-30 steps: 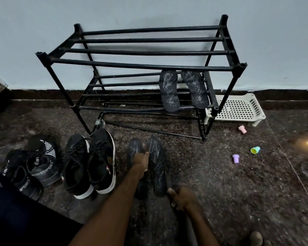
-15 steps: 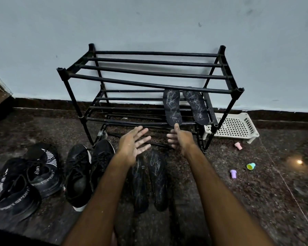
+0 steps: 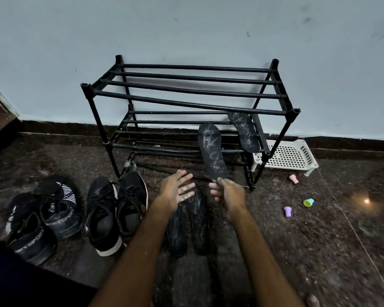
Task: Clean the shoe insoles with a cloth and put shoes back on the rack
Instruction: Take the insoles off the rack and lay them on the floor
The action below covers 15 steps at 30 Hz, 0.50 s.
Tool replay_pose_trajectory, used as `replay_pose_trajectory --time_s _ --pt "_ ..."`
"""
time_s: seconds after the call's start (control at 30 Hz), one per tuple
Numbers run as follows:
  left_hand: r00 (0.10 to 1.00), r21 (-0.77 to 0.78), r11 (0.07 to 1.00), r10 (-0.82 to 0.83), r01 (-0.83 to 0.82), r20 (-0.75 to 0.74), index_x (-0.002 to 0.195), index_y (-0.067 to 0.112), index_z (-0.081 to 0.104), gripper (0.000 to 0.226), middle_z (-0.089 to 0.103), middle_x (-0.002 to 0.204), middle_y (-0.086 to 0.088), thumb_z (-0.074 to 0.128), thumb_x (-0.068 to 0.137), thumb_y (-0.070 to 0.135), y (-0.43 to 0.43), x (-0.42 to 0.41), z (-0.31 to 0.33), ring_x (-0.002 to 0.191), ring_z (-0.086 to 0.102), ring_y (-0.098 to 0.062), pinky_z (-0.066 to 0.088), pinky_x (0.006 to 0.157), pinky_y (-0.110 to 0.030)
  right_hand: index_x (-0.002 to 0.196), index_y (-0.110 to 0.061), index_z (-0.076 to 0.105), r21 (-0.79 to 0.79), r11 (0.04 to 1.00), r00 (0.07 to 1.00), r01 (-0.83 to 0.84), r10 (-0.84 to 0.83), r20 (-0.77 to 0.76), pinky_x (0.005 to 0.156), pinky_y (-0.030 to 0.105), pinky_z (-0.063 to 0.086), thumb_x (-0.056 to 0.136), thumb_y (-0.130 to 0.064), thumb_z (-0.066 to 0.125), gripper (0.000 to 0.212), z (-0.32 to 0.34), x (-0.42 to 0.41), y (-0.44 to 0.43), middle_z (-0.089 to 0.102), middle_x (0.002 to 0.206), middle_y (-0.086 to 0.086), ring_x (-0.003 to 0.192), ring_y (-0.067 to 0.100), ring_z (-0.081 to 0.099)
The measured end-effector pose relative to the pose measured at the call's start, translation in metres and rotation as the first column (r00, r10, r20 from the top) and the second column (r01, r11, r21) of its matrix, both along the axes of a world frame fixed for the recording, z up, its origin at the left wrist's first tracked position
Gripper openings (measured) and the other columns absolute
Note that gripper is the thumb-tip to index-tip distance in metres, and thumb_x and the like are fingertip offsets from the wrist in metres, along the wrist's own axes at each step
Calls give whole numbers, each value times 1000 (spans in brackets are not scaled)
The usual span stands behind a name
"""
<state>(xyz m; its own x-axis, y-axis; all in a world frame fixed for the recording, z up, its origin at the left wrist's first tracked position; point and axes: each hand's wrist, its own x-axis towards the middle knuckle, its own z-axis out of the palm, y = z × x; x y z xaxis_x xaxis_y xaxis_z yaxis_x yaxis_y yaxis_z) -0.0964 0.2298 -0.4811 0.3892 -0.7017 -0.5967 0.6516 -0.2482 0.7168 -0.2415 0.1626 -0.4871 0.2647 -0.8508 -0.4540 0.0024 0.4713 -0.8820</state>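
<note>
Only pinching the dusty insole (image 3: 212, 151) by its heel with right grip (image 3: 226, 192), left grip (image 3: 175, 189) splayed, empty. Might slip loose or snag the shoe rack (image 3: 186, 77) rail.

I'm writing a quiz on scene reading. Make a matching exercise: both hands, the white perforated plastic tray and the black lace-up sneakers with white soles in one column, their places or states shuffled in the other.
1. right hand
2. left hand
3. white perforated plastic tray
4. black lace-up sneakers with white soles

a. on the floor before the black metal rack's left front leg
b. pinches the end of a dusty black insole
c. on the floor by the wall, right of the rack
d. open, fingers spread, holding nothing

Pairs: 1-b, 2-d, 3-c, 4-a.
</note>
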Motion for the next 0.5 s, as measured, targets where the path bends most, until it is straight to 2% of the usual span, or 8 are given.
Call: replay_pose_trajectory --time_s 0.1,0.17,0.3,0.37,0.4,0.43,0.5 --pt "998 18 1000 -15 16 -60 146 8 41 56 52 144 -12 33 105 45 -16 -27 -12 129 50 -37 46 89 -47 80 -10 64 -84 995 998 -61 58 -31 46 20 38 99 -14 52 24 -8 -32 32 72 76 5 53 8 55" --pt "997 8 1000 -8 9 -75 144 8 43 62 50 144 -14 28 103 52 -28 -44 -18 131 48 -36 43 91 -47 76 -10 61 -109 990 994 -94 88 -60 45 18 37 100 -14 52 26 -15 -56 46 71 74 5 52 8 54" --pt "997 11 1000 6 -5 -81 139 5 49 72 57 136 -16 32 98 61 -48 -66 -32 122 57 -34 50 89 -48 73 -12 59 -32 995 992 -98 95 -87 42 16 36 100 -14 52 28 -41 -98 61 71 71 5 48 6 53" --pt "997 39 997 -58 59 -43 140 9 49 76 59 135 -18 32 94 67 -57 -73 -42 113 62 -33 54 80 -47 74 -11 60 11 995 991 -95 95 -99 42 17 36 100 -15 53 28 -58 -113 63 70 72 5 48 6 53" --pt "995 66 993 -101 102 -23 142 11 48 78 58 136 -18 32 92 70 -60 -76 -49 113 61 -32 54 80 -48 74 -11 60 32 995 991 -91 94 -99 43 18 36 100 -16 53 27 -65 -119 64 70 73 6 48 7 52" --pt "990 94 986 -139 139 -12 146 13 43 83 53 141 -17 33 89 73 -62 -79 -55 119 58 -33 53 88 -52 74 -11 60 51 995 992 -83 88 -95 43 19 36 100 -15 53 27 -72 -124 65 70 73 6 48 7 52" --pt "984 153 972 -180 176 11 152 15 32 91 39 152 -17 36 84 75 -62 -82 -69 135 44 -37 39 105 -60 76 -11 60 89 994 994 -55 63 -86 42 18 35 100 -15 53 25 -84 -130 65 69 71 4 48 6 51"
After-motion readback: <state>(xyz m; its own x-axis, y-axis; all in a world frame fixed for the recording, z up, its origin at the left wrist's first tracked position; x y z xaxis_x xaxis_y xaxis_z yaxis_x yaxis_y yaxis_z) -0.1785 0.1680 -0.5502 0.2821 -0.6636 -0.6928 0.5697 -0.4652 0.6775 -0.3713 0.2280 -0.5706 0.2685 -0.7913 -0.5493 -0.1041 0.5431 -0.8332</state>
